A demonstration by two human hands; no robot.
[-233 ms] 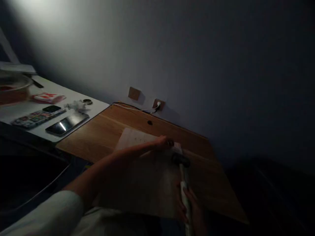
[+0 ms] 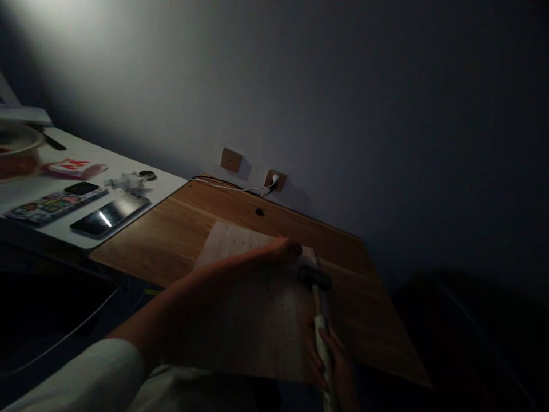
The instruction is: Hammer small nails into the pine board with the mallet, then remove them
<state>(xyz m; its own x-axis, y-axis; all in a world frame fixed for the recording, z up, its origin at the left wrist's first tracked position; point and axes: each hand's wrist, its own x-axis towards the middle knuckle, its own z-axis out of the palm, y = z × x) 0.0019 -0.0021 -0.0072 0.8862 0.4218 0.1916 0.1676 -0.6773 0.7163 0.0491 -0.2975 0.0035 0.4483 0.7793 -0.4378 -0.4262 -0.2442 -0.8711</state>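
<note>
My right hand [image 2: 341,363] is wrapped around the pale handle of a hammer [image 2: 316,279], whose dark head hovers over or rests on the board; the dim light hides which. My left hand [image 2: 282,249] is closed at the far right part of the pale wooden board [image 2: 231,232], its fingertips pinched together just beyond the hammer head. Whatever those fingers hold is too small and dark to make out. A short row of several dark marks shows on the board's far left part.
Beneath the board is a brown wooden desk [image 2: 171,220] against the wall. On the white table [image 2: 167,182] at left lie a phone [image 2: 109,216], a patterned flat case [image 2: 55,205], crumpled plastic [image 2: 126,182] and a tape roll [image 2: 147,174]. A cable [image 2: 231,187] runs to a wall socket [image 2: 278,180].
The whole view has shifted slightly, with the table items sliding left and the picture turning sharper. Both hands and the hammer keep nearly the same place over the board.
</note>
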